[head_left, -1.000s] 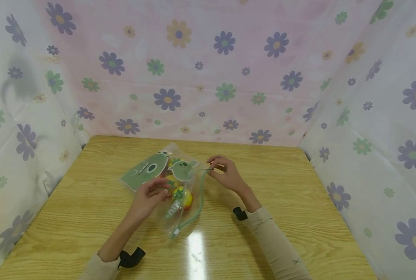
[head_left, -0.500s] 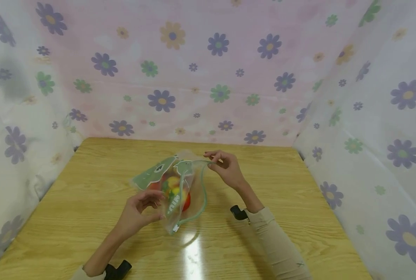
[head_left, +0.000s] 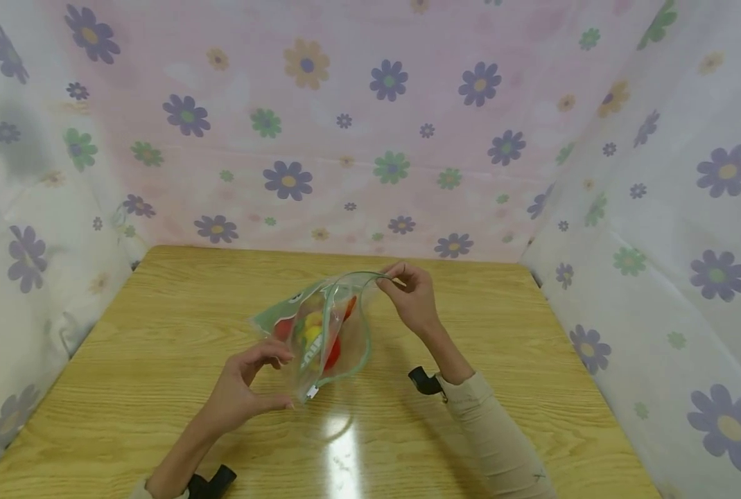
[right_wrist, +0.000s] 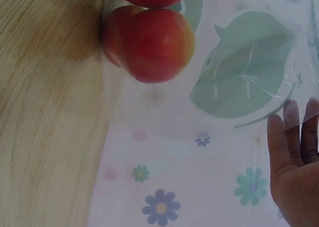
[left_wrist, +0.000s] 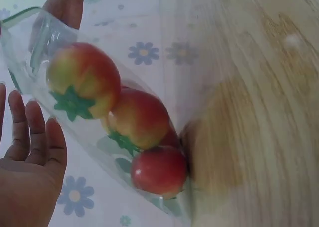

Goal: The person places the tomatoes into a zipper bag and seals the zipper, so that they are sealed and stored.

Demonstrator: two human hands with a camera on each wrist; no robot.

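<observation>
A clear zip bag with green cartoon print stands tilted at the table's middle, its mouth toward me and spread apart. Inside are several red-and-yellow tomatoes with green leafy tops, lower ones close by the tabletop. My right hand pinches the far corner of the green-edged mouth between thumb and fingers. Beside the bag's near left side is my left hand, thumb and fingers apart; in the left wrist view its fingers are fairly straight, right by the plastic. A white slider sits at the mouth's near end.
The wood-grain table is enclosed by flowered cloth at the back and both sides. Black wrist-camera mounts stick out from both sleeves. A bright light reflection lies on the table in front of the bag.
The bag has been raised and turned, its mouth now wider. My right hand keeps its pinch at the corner; my left hand has moved left and down, its thumb parting from the fingers.
</observation>
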